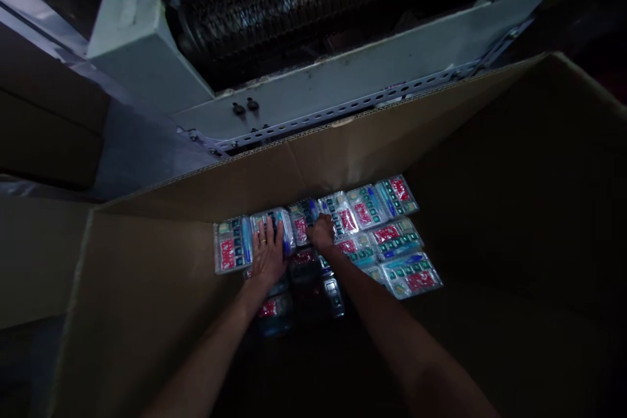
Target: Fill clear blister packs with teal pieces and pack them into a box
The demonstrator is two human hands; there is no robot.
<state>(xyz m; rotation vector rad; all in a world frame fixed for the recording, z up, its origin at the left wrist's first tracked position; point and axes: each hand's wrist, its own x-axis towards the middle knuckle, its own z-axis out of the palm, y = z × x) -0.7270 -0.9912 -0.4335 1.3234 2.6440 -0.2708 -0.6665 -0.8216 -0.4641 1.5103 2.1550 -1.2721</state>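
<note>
Palm down, my left hand rests with its fingers apart on a clear pack; my right hand curls over neighbouring ones, and I can't tell whether it pinches any. These packs sit in a row of six along the carton's far wall, which I judge complete. Nearer me, shorter rows look unfinished, though shadow hides much. Beyond stands a pale machine.
</note>
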